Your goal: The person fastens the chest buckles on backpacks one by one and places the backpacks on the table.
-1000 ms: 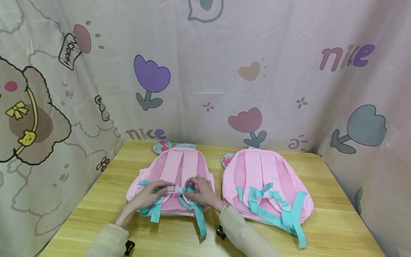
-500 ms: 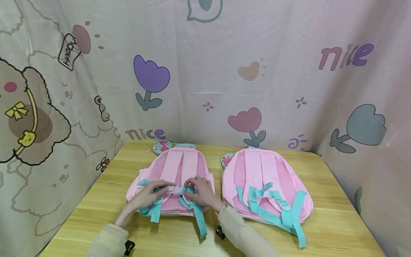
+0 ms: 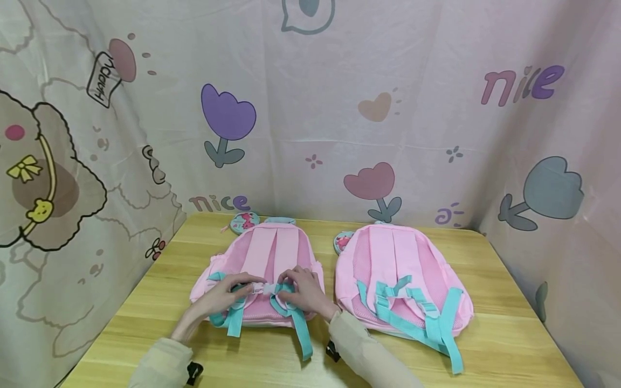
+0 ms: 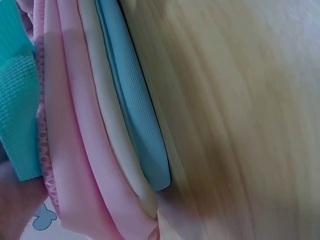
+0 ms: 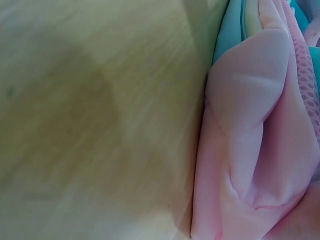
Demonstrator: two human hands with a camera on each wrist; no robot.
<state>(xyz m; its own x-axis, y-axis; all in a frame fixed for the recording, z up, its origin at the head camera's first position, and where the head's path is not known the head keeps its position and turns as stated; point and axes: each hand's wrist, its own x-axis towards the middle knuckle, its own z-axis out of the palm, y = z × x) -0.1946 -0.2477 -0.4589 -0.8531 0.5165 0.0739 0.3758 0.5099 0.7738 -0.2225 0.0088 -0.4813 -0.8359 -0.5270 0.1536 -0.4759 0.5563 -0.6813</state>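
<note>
A pink backpack (image 3: 257, 253) lies on its front, its shoulder straps facing up. Over its lower part, my left hand (image 3: 224, 293) pinches one half of a white plastic buckle (image 3: 264, 289) between thumb and fingers. My right hand (image 3: 304, 291) grips the other half by its teal strap (image 3: 302, 334), fingers bent. The two halves meet end to end between the hands. In the left wrist view a teal webbing end (image 4: 20, 120) hangs beside the bag's piped edge. The right wrist view shows the bag's pink side pocket (image 5: 250, 100).
A second pink backpack (image 3: 405, 258) lies to the right, with its teal straps (image 3: 427, 328) crossing the lower part. Round printed tags (image 3: 245, 222) stick out at the top of both bags. A printed curtain (image 3: 310, 108) hangs behind the wooden table (image 3: 504, 334).
The buckle halves have come slightly closer together between my fingers. Both hands keep nearly the same place, and the backpacks have not moved.
</note>
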